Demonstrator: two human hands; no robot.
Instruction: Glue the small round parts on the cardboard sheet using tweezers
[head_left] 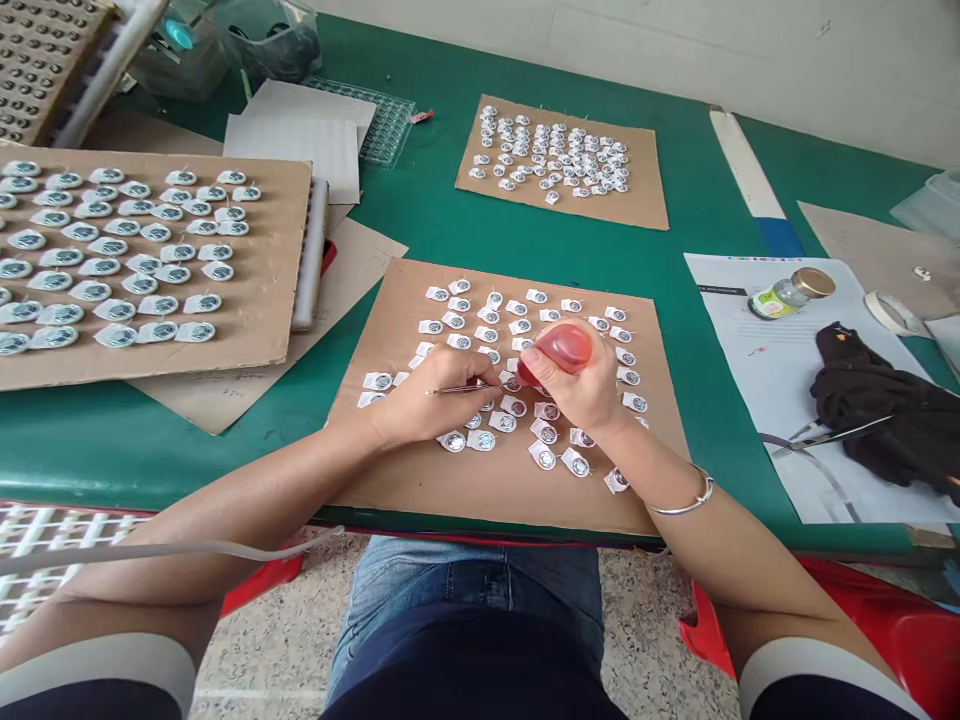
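My left hand (431, 395) is closed around slim metal tweezers (451, 389), whose tips point right over the cardboard sheet (450, 490). In my right hand (592, 395) is a rounded, translucent red squeeze bottle (568, 347), tilted with its narrow end down toward the tweezer tips. Rows of small round pieces with white tabs (545, 457) lie on the cardboard beneath both hands. Some pieces near the middle, such as one round piece (514, 406), look reddish. My fingers partly hide the piece between the tweezers and the bottle's tip.
At left, a raised cardboard sheet (262, 330) bears similar larger-looking pieces; another board (645, 205) lies at the back. On the right are white paper (742, 400), a small glass jar (791, 293), a tape roll (894, 313), black cloth (885, 400) and another metal tool (847, 432).
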